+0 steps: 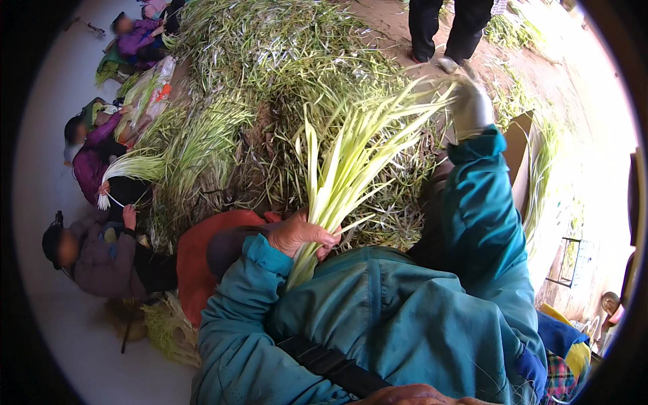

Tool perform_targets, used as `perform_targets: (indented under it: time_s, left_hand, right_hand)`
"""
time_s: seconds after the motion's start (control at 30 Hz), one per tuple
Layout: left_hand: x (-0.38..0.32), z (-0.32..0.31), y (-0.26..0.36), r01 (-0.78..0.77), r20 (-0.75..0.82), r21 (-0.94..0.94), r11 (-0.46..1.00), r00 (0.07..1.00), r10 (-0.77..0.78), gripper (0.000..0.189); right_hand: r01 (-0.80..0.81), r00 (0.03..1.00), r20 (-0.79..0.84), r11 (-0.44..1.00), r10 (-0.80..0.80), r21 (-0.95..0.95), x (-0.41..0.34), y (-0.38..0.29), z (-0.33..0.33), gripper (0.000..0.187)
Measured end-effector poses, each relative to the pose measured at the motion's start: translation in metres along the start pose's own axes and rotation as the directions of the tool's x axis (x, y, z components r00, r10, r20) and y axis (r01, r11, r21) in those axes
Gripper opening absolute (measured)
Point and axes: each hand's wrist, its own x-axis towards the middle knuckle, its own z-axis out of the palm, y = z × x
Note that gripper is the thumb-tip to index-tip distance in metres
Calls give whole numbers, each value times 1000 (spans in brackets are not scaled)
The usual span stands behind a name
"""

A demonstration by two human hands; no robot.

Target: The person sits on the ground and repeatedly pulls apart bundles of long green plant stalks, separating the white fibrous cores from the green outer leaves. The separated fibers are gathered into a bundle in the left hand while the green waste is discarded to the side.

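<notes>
My bare left hand (302, 234) is closed around the lower stems of a bunch of pale yellow-green leaf vegetables (349, 167), close to my teal jacket. The leaves look like garlic chives and fan out up and to the right. On my outstretched right arm, my right hand (472, 104) wears a pale glove and is blurred. It is beside the leaf tips of the bunch; whether its fingers grip any of them is unclear.
A large heap of loose leaves (283, 55) covers the floor ahead. Longer greens (207, 136) lie to the left, where several people sit along the wall. Someone's dark-trousered legs (445, 28) stand ahead. A brown board (517, 147) is beyond my right arm.
</notes>
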Motion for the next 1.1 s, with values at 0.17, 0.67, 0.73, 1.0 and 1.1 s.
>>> perform_targets:
  time_s: [0.17,0.67,0.73,1.0,1.1]
  left_hand:
    - [-8,-8,-4,-34,-96,-20,999,995,32,20]
    - [-5,-9,-24,-6,-207,51,999,978,17,26]
    - [-4,-9,-25,-13,-197,57,998,980,24,26]
    - [-2,1,-19,-13,-230,111,994,973,38,23]
    - [-3,-5,-23,-27,-180,125,992,982,50,22]
  right_hand:
    - [85,966,-207,944,-157,-319,12,-20,-44,59]
    - [349,649,545,428,531,-833,-91,23,45,31]
    - [372,664,503,339,553,-864,-98,26,55,38]
    - [117,711,439,523,549,-844,-98,59,46,41]
    - [6,674,358,480,646,-877,-105,59,57,26]
